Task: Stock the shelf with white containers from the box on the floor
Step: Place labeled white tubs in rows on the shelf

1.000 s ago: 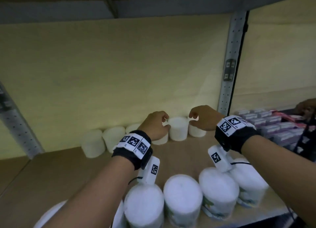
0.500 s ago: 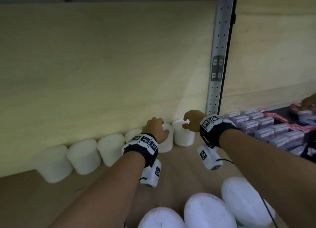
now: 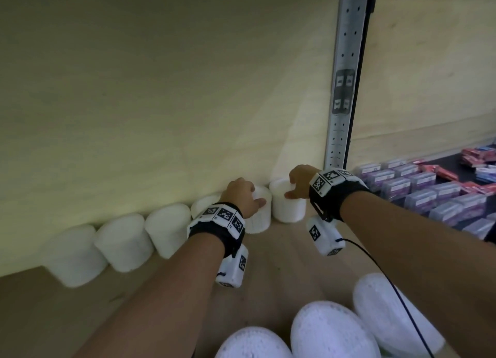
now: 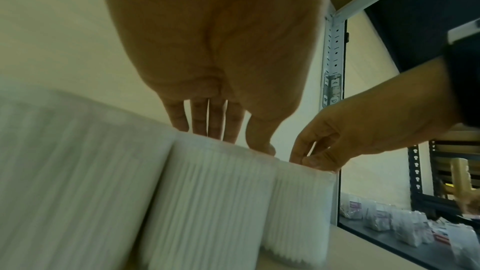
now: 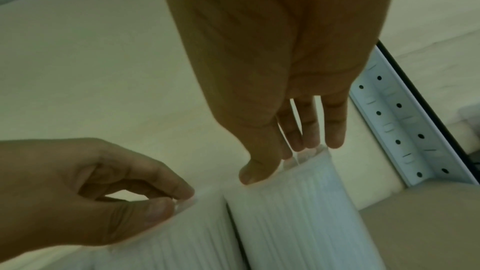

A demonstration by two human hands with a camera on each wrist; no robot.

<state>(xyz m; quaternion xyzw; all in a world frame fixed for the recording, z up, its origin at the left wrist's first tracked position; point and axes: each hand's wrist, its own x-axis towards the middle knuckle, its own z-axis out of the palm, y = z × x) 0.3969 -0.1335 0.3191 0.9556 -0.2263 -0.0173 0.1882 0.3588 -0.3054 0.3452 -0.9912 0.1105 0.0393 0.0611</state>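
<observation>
A row of white ribbed containers stands along the back wall of the wooden shelf. My left hand grips the top rim of one container, fingers behind and thumb in front; the left wrist view shows that container upright on the shelf. My right hand pinches the rim of the rightmost container, beside the metal upright. In the right wrist view, its fingers and thumb straddle the container's top, touching its neighbour.
Larger white tubs stand at the shelf's front edge under my forearms. A perforated metal upright bounds the bay on the right. Beyond it, purple packs fill the neighbouring shelf. Bare shelf lies between the back row and the front tubs.
Both hands have moved deeper into the shelf with their containers, bringing them against the back wall in line with the row. My view has shifted forward and down.
</observation>
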